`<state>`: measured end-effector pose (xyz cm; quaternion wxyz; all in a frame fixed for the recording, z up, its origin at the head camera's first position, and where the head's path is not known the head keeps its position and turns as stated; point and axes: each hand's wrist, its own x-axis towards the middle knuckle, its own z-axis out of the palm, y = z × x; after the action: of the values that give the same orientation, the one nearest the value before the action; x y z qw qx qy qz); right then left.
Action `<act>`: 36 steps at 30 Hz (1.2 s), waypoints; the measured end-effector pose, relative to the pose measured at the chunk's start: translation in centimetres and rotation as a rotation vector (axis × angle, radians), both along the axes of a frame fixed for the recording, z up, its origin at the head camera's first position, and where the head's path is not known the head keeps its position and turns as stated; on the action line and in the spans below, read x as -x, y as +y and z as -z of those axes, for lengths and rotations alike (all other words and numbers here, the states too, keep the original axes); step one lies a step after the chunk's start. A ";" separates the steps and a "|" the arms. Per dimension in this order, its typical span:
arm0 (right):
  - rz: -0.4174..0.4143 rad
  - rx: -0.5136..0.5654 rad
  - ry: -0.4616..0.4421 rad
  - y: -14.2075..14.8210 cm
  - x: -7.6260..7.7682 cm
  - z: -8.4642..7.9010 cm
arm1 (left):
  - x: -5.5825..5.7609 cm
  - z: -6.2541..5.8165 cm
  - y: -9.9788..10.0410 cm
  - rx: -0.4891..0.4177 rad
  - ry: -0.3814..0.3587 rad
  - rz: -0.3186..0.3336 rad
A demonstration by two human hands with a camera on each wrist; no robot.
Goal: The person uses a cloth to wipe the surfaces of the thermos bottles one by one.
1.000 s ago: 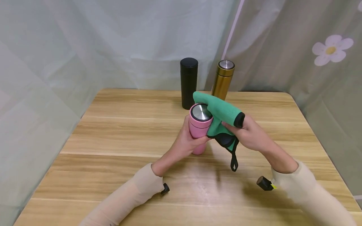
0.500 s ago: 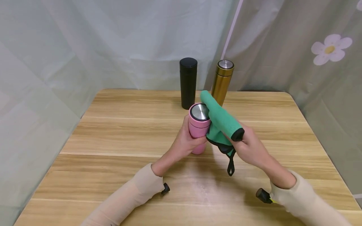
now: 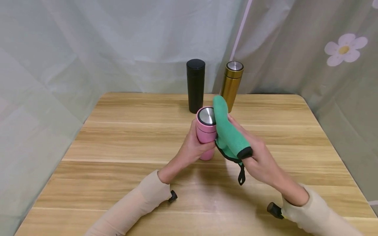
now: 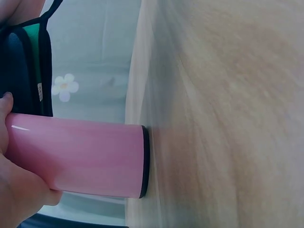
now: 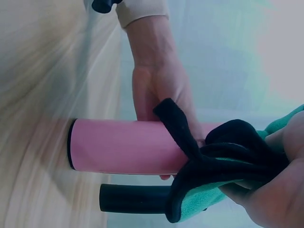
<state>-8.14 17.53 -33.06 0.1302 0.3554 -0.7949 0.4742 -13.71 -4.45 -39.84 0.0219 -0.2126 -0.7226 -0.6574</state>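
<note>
My left hand (image 3: pixel 193 147) grips a pink thermos (image 3: pixel 206 134) with a shiny steel lid top, its fingers round the body. The thermos stands upright over the table, its black base right at the wood in the left wrist view. With my right hand (image 3: pixel 261 162) I hold a green cloth (image 3: pixel 231 136) edged in black, pressed against the thermos's right side near the lid. Part of the cloth's fold rises above the lid, and a black hanging loop (image 3: pixel 241 177) dangles below. In the right wrist view the cloth's dark trim (image 5: pixel 228 156) hides the thermos's upper part.
Behind the thermos stand a black bottle (image 3: pixel 196 87) and a gold bottle (image 3: pixel 232 85) with a steel-topped lid. They are near the back edge of the wooden table (image 3: pixel 124 144). A grey curtain (image 3: pixel 141 42) hangs behind and at both sides.
My right hand has moved nearer to me and slightly down. The green cloth has swung from slanting across to more upright along the thermos's side. My left hand and the thermos have hardly moved.
</note>
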 end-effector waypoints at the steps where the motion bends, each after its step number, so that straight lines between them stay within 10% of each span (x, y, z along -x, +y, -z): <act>1: 0.002 0.001 -0.001 0.0 -0.1 0.1 | 0.0 0.0 0.0 0.003 -0.002 0.000; 21: 0.013 0.055 0.019 -0.5 0.7 1.8 | 0.1 -0.2 -0.3 0.018 -0.009 0.011; 36: 0.038 0.015 -0.181 -1.0 2.6 2.9 | 0.3 -0.4 -1.3 0.034 -0.067 0.157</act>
<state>-10.74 16.52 -36.00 0.0697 0.2949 -0.8064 0.5079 -13.98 -5.72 -39.45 -0.0578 -0.2468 -0.7151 -0.6514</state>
